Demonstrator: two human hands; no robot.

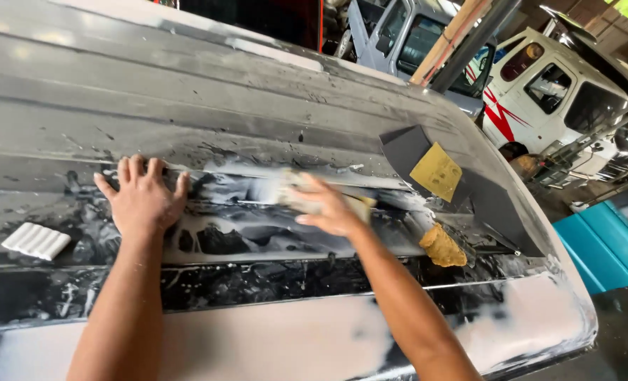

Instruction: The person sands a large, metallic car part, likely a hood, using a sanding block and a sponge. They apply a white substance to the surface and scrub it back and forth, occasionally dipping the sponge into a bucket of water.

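Sanding pad (356, 206), pale and blurred, pressed on wet roof panel (187, 92) under right hand (330, 208); fingers curled over pad, gripped. Left hand (143, 199) laid flat on panel, fingers spread, nothing held. White ribbed block (36, 240) seen left of left hand. Yellow sheet (436, 171) and yellow sponge (442, 247) seen right of right hand. Vans (553, 92) parked beyond.
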